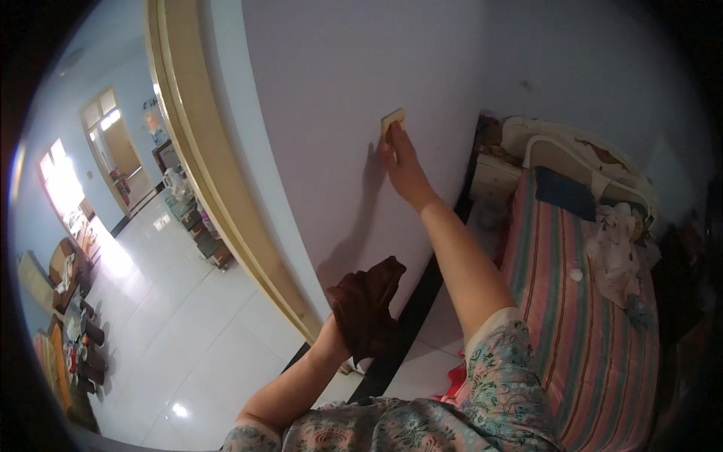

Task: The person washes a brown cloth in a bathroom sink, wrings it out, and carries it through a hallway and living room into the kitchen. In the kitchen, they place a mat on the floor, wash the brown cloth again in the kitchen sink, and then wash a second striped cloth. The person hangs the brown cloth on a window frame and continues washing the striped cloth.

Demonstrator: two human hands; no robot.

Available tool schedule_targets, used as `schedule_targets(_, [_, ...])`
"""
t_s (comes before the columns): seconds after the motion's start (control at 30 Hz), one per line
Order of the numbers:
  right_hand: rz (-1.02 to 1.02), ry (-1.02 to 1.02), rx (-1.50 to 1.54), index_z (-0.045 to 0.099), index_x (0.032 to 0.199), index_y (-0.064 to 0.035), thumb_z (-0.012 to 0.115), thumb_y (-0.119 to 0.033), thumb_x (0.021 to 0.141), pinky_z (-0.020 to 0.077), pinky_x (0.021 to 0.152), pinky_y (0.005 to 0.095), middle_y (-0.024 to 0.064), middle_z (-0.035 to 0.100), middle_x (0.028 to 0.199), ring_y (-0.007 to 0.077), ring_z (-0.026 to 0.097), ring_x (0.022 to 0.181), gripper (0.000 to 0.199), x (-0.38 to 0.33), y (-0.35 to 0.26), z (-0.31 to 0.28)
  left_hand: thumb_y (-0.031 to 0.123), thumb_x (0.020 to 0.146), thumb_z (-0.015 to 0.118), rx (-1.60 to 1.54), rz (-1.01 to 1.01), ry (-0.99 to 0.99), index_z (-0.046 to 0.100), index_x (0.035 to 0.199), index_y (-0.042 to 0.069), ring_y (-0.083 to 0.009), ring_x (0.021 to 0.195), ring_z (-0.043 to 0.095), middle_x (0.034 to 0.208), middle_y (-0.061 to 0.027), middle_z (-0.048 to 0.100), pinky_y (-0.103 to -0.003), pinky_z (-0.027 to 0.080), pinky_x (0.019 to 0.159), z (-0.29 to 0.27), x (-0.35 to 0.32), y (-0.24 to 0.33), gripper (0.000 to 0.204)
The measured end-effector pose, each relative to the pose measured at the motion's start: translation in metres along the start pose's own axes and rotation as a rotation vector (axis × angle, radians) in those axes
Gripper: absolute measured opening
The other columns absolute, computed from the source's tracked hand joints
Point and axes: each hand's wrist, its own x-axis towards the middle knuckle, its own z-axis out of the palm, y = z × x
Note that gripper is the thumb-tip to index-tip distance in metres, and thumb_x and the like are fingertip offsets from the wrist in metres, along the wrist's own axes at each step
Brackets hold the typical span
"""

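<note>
My right hand (407, 171) is raised to a light switch (392, 123) on the pale wall, its fingers stretched out against the switch plate. It holds nothing that I can see. Lower down, a crumpled dark brown cloth (367, 301) hangs over my left hand (337, 336) and hides its fingers. The cloth stays up with that hand, close to the wall and the door frame.
On the left, a cream door frame (218, 173) opens onto a room with a white tiled floor (188, 331) and wooden seats. To the right stands a bed (580, 361) with a striped sheet, a dark blue pillow (565, 193) and a white nightstand (495, 177).
</note>
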Motion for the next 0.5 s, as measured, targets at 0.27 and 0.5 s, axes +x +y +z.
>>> schedule_targets(0.27, [0.221,0.105,0.342,0.02,0.143,-0.0077,0.035,-0.044,0.095,0.0168,0.11,0.0389,0.0158,0.025,0.145,0.0279,0.021,0.135,0.062,-0.133,-0.048,0.009,0.038,0.087,0.056,-0.217,-0.171,0.011,0.044,0.126,0.01,-0.0247,0.102,0.053,0.121,-0.0089,0.05,-0.039,0.045,0.086,-0.015,-0.011,-0.027,0.05])
schedule_targets(0.5, [0.174,0.332,-0.247,0.023,0.142,-0.0067,0.05,-0.031,0.089,0.0205,0.107,0.0471,0.0223,0.012,0.146,0.0409,0.02,0.133,0.064,-0.282,-0.108,0.061,0.034,0.096,0.04,-1.271,-0.575,-0.439,0.035,0.135,0.011,-0.0239,0.117,0.046,0.131,-0.0079,0.045,-0.038,0.038,0.101,-0.013,-0.023,-0.066,0.046])
